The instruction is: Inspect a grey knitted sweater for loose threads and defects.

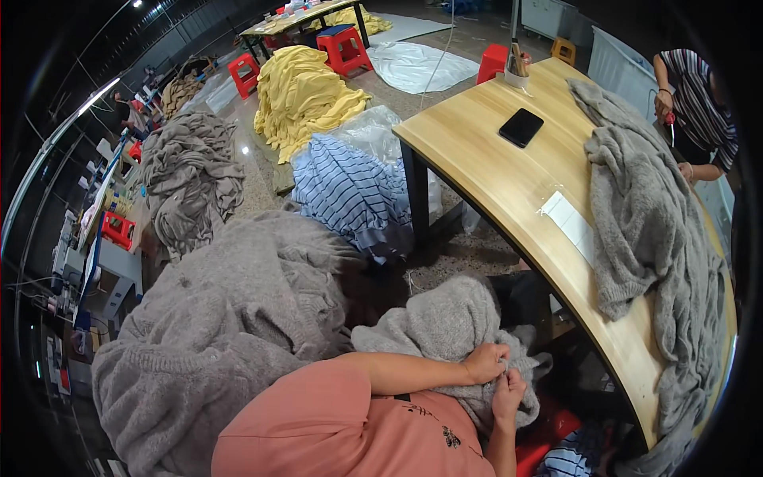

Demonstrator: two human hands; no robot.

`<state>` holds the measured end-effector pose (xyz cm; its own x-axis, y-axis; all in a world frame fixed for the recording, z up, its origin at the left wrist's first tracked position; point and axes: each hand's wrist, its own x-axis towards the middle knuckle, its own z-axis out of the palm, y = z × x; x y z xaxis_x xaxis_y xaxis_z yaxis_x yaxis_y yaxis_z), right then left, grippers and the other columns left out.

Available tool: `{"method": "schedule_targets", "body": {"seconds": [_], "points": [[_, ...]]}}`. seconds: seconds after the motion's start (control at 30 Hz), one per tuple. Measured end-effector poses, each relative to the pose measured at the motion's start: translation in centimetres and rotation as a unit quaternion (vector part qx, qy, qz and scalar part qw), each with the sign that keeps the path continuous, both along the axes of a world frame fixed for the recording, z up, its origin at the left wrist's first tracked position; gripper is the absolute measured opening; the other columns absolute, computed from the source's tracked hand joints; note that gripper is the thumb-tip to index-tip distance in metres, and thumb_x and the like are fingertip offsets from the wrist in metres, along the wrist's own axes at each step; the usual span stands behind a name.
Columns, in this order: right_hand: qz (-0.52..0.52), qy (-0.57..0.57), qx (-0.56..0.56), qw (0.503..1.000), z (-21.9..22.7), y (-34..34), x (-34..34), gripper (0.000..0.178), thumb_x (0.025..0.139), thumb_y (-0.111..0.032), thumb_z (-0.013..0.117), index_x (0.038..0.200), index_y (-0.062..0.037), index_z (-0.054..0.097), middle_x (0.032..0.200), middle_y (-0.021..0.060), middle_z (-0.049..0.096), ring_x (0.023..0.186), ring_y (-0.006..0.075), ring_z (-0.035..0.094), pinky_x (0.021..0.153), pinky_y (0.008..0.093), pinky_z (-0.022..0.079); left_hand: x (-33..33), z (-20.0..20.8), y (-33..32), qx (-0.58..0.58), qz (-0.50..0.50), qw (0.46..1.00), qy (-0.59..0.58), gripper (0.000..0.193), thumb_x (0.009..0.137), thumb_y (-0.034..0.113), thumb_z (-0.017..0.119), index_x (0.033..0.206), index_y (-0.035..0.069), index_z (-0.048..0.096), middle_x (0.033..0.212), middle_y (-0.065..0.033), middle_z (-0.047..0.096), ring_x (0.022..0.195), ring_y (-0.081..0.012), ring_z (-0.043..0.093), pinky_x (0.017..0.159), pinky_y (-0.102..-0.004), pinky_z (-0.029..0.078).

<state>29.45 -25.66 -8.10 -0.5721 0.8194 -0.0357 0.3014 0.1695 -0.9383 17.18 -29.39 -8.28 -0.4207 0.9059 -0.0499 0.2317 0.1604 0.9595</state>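
Note:
A grey fuzzy knitted garment (445, 318) lies bunched over my lap. My left hand (486, 364) pinches its edge, with the fingertips pressed together on the knit. Just below and to the right, my right hand (509, 395) is also closed on the same garment, close to the left fingertips. Anything small between the fingers is too fine to make out. To my left rises a big heap of similar grey knitwear (230, 294), near my left elbow. More grey knitted garments (636, 215) lie along the far side of the wooden table (477, 143) on my right.
On the table are a black phone (521, 128), a white paper strip (568, 225) and a cup of tools (517, 75). Ahead lie piles of blue striped (350, 191) and yellow cloth (306, 95). Across the table, a person (695, 103) holds a red-handled tool (670, 119).

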Motion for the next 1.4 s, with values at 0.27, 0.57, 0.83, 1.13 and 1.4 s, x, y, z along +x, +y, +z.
{"method": "schedule_targets", "body": {"seconds": [0.27,0.57,0.83,1.13,1.4], "points": [[-0.072,-0.024,0.154,0.985,2.1,-1.2,0.3,0.008,0.074,-0.001,0.056,0.075,0.0007,0.048,0.069,0.0112,0.049,0.059,0.0173,0.044,0.054,0.0304,0.038,-0.5,0.5,0.7,-0.072,-0.039,0.996,0.016,0.016,0.065,0.009,0.053,0.077,0.001,0.058,0.076,-0.0218,0.059,0.076,-0.0360,0.057,0.068,-0.0414,0.045],[0.024,-0.113,0.232,0.966,2.4,-2.5,3.7,0.022,0.071,-0.009,0.060,0.090,0.0013,0.055,0.084,0.0182,0.056,0.078,0.0351,0.054,0.070,0.0386,0.044,-3.4,1.7,0.9,-0.099,-0.135,0.969,-0.182,0.008,0.059,0.008,0.062,0.066,0.004,0.060,0.052,-0.0052,0.052,0.044,-0.0124,0.046,0.043,-0.0277,0.038],[0.021,-0.109,0.215,0.970,2.1,-1.4,3.7,0.014,0.073,-0.001,0.057,0.087,-0.0009,0.058,0.078,0.0155,0.059,0.071,0.0330,0.058,0.061,0.0366,0.046,-4.6,3.2,0.6,-0.174,-0.098,0.875,-0.441,0.005,0.075,0.008,0.063,0.078,0.004,0.062,0.066,0.0003,0.059,0.054,-0.0048,0.049,0.049,-0.0178,0.036],[0.031,-0.173,0.234,0.956,3.2,-1.7,2.4,0.015,0.068,0.004,0.054,0.082,-0.0012,0.055,0.075,0.0155,0.057,0.065,0.0346,0.056,0.057,0.0398,0.046,-3.8,3.1,1.4,-0.138,-0.076,0.876,-0.456,0.006,0.076,0.007,0.062,0.073,0.002,0.062,0.070,-0.0033,0.062,0.059,-0.0073,0.055,0.056,-0.0194,0.042],[0.087,-0.023,0.380,0.921,4.2,-1.7,2.5,0.016,0.066,0.006,0.053,0.081,0.0004,0.057,0.072,0.0120,0.057,0.057,0.0259,0.054,0.050,0.0326,0.043,-3.8,3.0,1.2,-0.152,-0.088,0.875,-0.452,0.007,0.075,0.008,0.062,0.072,0.002,0.062,0.067,-0.0023,0.061,0.057,-0.0067,0.052,0.053,-0.0190,0.040]]}}
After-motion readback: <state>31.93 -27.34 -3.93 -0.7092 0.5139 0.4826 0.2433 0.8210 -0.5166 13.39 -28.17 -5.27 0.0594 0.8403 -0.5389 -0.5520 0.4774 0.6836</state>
